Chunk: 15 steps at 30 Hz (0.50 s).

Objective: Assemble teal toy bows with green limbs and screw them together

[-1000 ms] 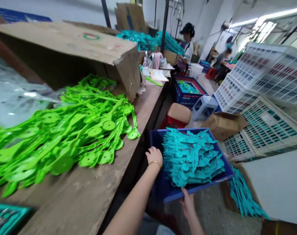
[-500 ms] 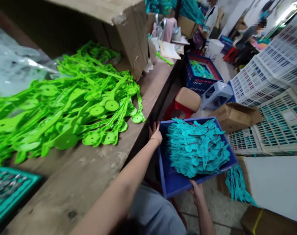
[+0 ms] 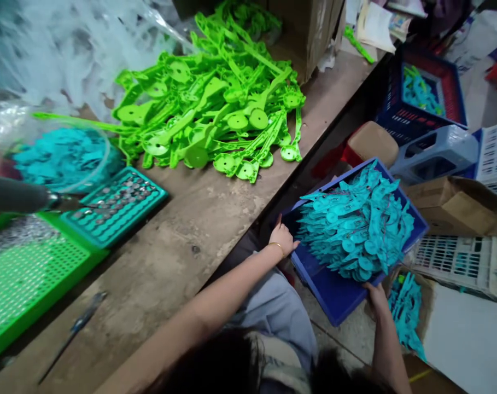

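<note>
Head view: both hands (image 3: 283, 239) (image 3: 377, 300) grip blue bin (image 3: 337, 303) heaped with teal parts (image 3: 357, 230).

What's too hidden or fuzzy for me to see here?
Right hand: most fingers hidden by the blue bin, head view.
Bin's floor: partly covered by teal pieces, head view.
Cardboard box: top cut off by the upper edge, head view.
Papers: any writing too small and blurred, head view.

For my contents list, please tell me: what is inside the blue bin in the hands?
The blue bin holds a heap of turquoise parts, some with rounded ends. Bare blue inside shows towards the near corner; whatever lies beneath the heap is hidden.
</note>
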Tool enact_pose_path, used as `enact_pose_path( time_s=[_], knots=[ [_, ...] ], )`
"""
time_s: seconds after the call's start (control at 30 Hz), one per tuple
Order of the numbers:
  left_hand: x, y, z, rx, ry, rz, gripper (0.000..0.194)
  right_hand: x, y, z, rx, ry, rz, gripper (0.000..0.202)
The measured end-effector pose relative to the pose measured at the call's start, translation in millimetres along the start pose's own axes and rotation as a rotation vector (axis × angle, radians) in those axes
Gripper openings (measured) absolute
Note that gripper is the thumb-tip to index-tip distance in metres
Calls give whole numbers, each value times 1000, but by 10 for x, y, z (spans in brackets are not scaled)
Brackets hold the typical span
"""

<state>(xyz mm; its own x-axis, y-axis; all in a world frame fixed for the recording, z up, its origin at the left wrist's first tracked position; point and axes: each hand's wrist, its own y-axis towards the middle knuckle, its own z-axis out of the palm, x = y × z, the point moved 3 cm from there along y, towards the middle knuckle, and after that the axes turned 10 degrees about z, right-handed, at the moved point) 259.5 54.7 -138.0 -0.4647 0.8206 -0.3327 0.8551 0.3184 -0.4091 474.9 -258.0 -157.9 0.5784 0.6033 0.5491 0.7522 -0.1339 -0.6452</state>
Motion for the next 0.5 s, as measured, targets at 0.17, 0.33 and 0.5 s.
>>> enact_pose_path(
  time_s=[0.17, 0.33, 0.5],
  knots=[
    [30, -193, 42, 18, -74, -114, 55, 262, 260, 105, 159, -209, -8, 36],
    [172, -279, 51, 1, -100, -273, 51, 596, 472, 396, 276, -285, -93, 38],
    [202, -273, 24, -36, -103, -334, 50, 922, 642, 549, 317, -291, -181, 39]
  ],
)
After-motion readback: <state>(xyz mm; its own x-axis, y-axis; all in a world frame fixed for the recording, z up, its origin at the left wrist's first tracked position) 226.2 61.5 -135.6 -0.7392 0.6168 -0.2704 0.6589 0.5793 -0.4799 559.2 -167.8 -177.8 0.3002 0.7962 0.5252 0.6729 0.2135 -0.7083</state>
